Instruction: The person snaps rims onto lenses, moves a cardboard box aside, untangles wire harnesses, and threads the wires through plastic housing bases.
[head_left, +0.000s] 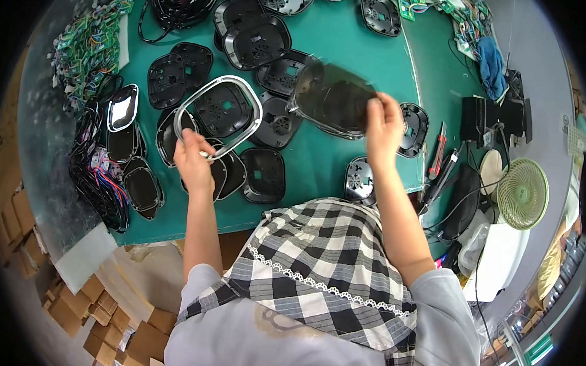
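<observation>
In the head view, the only one, the left hand [194, 160] is closed on the lower rim of a silver frame [257, 111], a rounded-square ring with an open middle that sits over the black housings lying at the left-centre of the green mat [319, 174]; whether the ring touches any of them I cannot tell. The right hand [384, 125] has its thumb and fingers pinched together on the right edge of a dark panel [331, 97], which is smoky, blurred and tilted, to the right of the ring and well apart from it; whether it is one sheet or several does not show clearly. The frame looks light and fairly stiff, probably smooth plastic, so it may turn in a loose pinch; its slim rim is the natural place to take hold, and two opposite sides would steady it better than one. The panel looks thin, light and glossy, likely slippery and easily scratched or smudged, so holding it by its edges and keeping fingers off the broad face seems wise. A black housing [264, 175] near the left hand, shallow and moulded, looks rigid and light, with its raised outer edge the surest grip and its small inner details likely the fragile part.
</observation>
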A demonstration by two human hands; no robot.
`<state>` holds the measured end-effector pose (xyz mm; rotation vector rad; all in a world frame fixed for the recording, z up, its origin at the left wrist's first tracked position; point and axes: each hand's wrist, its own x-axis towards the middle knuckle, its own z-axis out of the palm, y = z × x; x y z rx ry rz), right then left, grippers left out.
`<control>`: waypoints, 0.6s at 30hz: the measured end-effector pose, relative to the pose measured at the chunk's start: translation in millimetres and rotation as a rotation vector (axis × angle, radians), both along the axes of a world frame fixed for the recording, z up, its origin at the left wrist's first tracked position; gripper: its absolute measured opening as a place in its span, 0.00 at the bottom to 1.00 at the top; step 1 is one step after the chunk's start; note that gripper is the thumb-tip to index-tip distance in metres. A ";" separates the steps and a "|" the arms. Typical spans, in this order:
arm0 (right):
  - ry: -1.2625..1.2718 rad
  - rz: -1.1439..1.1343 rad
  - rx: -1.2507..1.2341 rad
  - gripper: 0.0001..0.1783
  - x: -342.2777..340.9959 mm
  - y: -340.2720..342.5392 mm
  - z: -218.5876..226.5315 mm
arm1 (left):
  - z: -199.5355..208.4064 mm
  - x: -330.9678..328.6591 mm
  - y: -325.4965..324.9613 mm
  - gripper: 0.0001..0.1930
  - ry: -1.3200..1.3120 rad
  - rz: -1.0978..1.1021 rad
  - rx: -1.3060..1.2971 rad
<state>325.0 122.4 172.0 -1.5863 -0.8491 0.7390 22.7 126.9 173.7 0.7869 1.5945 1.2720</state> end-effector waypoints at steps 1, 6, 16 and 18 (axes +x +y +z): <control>0.274 -0.089 0.052 0.10 5.8 1.7 7.3 | -4.7 5.9 4.7 0.18 0.008 -0.049 0.002; 0.118 0.037 -0.004 0.10 -19.9 -1.4 12.7 | -5.1 89.8 2.8 0.19 -0.226 -0.421 -0.045; 0.042 0.029 -0.097 0.08 -1.4 -7.9 12.1 | -6.2 111.1 6.6 0.32 -0.492 -0.582 0.035; -0.006 -0.005 -0.081 0.08 -7.1 -10.1 14.4 | -9.5 109.5 6.2 0.29 -0.518 -0.594 0.085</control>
